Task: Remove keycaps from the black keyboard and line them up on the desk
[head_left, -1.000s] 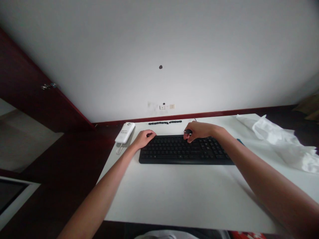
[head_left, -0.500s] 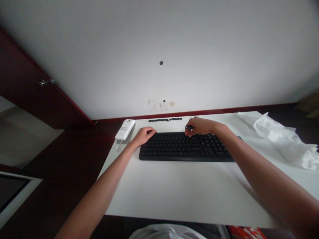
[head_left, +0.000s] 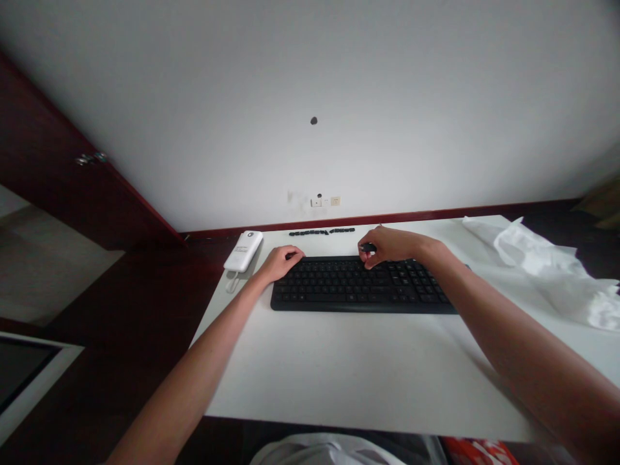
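Observation:
A black keyboard [head_left: 339, 298] lies flat on the white table [head_left: 349, 368]. At its far left corner, my left hand [head_left: 281, 263] is closed over the edge, thumb and fingers curled against it. My right hand [head_left: 382, 247] is bent down over the top rows, right of the keyboard's middle. Its fingers are pinched round a small black-ended tool [head_left: 369, 247], whose kind I cannot make out; most of it is hidden in the hand. Behind the keyboard, several small black keycaps [head_left: 310, 232] lie in a row near the table's far edge.
A white power bank [head_left: 243, 250] with a short cable lies left of my left hand. Crumpled white plastic wrapping [head_left: 537, 265] covers the table's right side. The wall with its sockets [head_left: 335, 201] rises behind; a dark red door [head_left: 58, 135] stands at left.
My right hand has shifted very slightly, its fingers staying over the keyboard's top rows. My left hand has stayed on the corner.

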`<state>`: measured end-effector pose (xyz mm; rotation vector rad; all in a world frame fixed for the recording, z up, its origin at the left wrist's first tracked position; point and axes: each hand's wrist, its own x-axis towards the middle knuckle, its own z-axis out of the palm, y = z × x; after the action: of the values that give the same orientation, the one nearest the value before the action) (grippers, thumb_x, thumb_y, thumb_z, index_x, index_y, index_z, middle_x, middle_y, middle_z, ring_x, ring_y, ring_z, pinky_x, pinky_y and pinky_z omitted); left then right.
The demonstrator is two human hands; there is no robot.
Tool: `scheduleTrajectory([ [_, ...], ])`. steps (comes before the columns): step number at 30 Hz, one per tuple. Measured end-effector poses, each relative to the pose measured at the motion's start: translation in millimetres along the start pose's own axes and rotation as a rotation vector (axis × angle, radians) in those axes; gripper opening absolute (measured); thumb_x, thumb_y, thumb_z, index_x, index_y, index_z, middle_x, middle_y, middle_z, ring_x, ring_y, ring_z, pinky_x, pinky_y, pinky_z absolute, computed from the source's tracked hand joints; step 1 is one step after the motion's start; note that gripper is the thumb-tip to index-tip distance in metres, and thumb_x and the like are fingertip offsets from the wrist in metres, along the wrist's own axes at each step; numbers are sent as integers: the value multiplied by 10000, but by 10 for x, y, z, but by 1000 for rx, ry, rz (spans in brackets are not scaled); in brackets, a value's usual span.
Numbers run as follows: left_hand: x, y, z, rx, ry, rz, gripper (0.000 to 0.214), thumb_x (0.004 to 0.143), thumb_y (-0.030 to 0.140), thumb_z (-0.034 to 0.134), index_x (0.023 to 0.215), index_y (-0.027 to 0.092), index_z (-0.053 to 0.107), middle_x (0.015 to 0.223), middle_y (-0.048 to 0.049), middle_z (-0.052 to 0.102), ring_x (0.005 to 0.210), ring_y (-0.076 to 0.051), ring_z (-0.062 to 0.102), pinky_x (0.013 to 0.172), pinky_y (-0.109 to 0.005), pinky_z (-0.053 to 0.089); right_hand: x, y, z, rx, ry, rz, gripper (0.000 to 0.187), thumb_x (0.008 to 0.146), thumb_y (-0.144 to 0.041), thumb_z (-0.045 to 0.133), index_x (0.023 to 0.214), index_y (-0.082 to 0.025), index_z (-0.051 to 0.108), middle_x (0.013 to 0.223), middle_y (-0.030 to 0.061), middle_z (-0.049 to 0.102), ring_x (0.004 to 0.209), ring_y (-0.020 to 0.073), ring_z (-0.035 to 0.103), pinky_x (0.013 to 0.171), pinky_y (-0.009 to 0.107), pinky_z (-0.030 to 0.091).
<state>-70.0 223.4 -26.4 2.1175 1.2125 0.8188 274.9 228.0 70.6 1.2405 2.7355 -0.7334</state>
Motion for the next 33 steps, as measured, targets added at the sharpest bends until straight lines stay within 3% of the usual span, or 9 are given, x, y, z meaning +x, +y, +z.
scheduleTrajectory([
  [11,-1,7,0,0,3,9,302,968,421,563,959,197,765,1043,-62,780,990,-230,712,944,-343,539,39,109,52,74,-10,23,143,775,-270,724,889,-207,782,876,37,800,843,235,728,749,308,493],
  [20,3,6,-2,14,3,9,297,967,418,565,954,197,763,1027,-60,782,980,-232,713,935,-349,541,9,45,34,17,-18,-20,137,784,-220,687,869,-219,794,866,31,793,826,230,714,736,304,470],
  [33,5,-18,7,-1,8,7,284,969,406,570,964,202,767,1027,-50,782,985,-228,716,924,-336,541,24,-87,107,-89,-17,92,77,706,-249,772,776,-222,755,763,35,734,742,236,672,688,323,443],
])
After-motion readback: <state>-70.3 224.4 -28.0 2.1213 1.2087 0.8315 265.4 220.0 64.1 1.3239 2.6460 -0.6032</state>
